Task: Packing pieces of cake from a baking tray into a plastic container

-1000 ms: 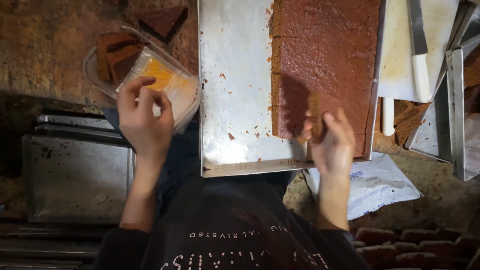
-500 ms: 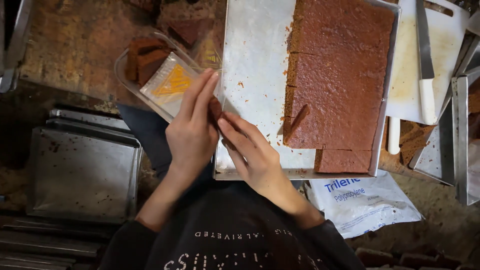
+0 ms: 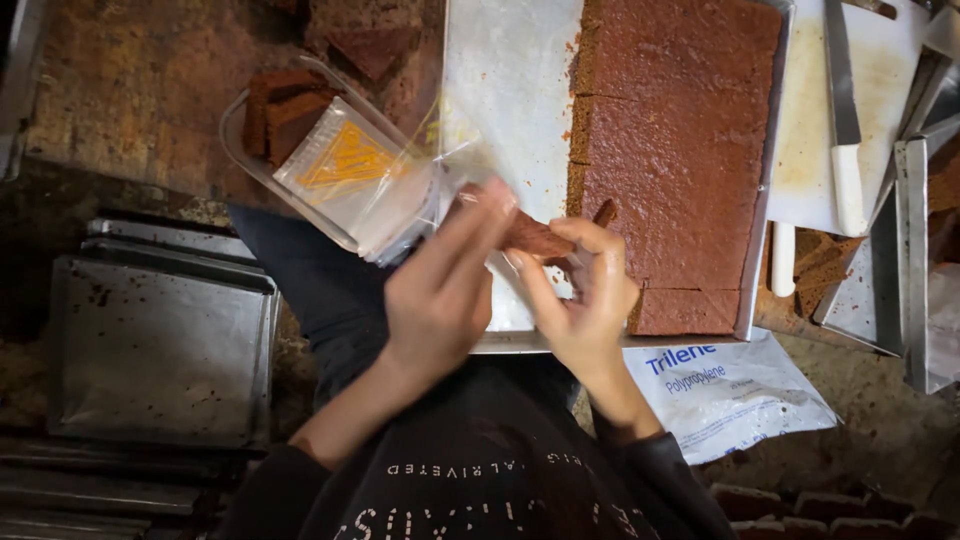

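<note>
While pinched betw. both hands' grips [image 3: 440,290] [image 3: 585,300]: brown cake slice [image 3: 535,238], clear bag [image 3: 470,165] alongside.

Black top w/ pale printed lettering, lower centre of frame; dark sleeves pushed up, forearms & hands bare, no gloves.

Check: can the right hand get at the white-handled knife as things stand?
Probably not at once: the right hand is pinching a cake slice together with the left hand; the knife lies uncovered beyond the tray.
</note>
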